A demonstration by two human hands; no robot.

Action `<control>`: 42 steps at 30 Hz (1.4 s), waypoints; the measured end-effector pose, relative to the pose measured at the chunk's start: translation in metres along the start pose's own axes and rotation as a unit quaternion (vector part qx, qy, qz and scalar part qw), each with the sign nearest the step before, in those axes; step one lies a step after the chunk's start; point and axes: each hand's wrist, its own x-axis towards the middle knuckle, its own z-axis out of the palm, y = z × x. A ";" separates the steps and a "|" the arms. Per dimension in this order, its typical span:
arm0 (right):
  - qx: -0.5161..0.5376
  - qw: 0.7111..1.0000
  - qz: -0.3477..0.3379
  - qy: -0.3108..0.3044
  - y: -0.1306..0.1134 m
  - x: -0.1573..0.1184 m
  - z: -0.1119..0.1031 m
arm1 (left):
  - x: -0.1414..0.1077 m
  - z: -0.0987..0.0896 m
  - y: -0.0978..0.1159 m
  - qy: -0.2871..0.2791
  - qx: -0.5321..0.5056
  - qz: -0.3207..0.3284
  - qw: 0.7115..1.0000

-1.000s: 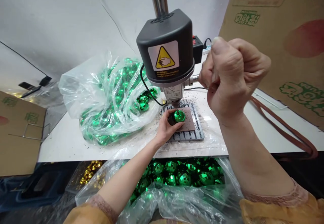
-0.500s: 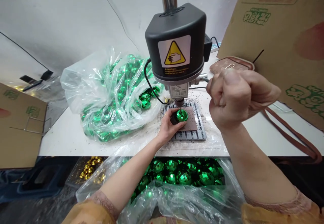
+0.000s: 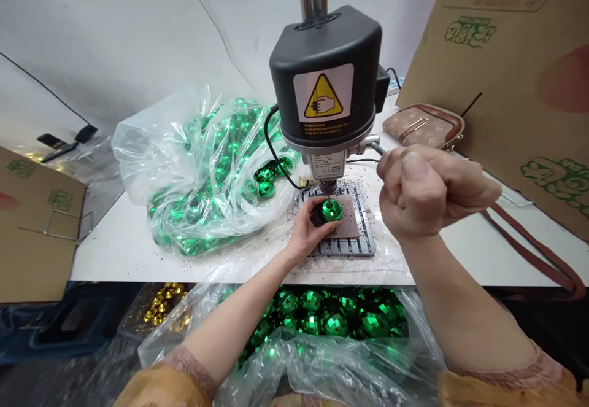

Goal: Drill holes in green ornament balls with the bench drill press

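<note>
My left hand (image 3: 309, 230) grips a shiny green faceted ball (image 3: 332, 210), thumb in front and fingers behind. The ball rests on a pinkish-brown square pad (image 3: 350, 223) over the slotted metal base (image 3: 365, 244) of a bench drill press (image 3: 327, 81). The drill's chuck (image 3: 328, 186) is right above the ball, its thin bit reaching down to the ball's top; whether it is inside the ball I cannot tell. On the right, my right hand (image 3: 416, 192) is closed in a fist round the drill's feed lever (image 3: 377, 147), whose outer end the fingers hide.
A clear plastic bag (image 3: 151, 149) of green balls lies left of the drill. Below the table edge, another open bag (image 3: 294, 364) holds several green balls (image 3: 335, 322). Cardboard boxes (image 3: 519, 45) flank the table. A patterned purse (image 3: 421, 124) lies behind my right hand; dark shavings surround the base.
My right hand has moved slightly lower with the lever, uncovering more of the purse. The view has shifted a little. My left hand still holds the ball under the drill.
</note>
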 end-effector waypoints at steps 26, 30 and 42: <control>0.038 0.995 0.091 -0.011 -0.010 0.047 0.022 | -0.005 -0.008 0.024 0.051 0.099 -0.025 0.994; 0.040 0.995 0.094 -0.024 -0.007 0.054 0.024 | -0.037 -0.042 0.052 -0.034 0.158 -0.031 0.986; 0.048 0.997 0.054 -0.014 0.000 0.052 0.023 | -0.121 -0.097 0.084 -0.414 0.361 -0.045 0.834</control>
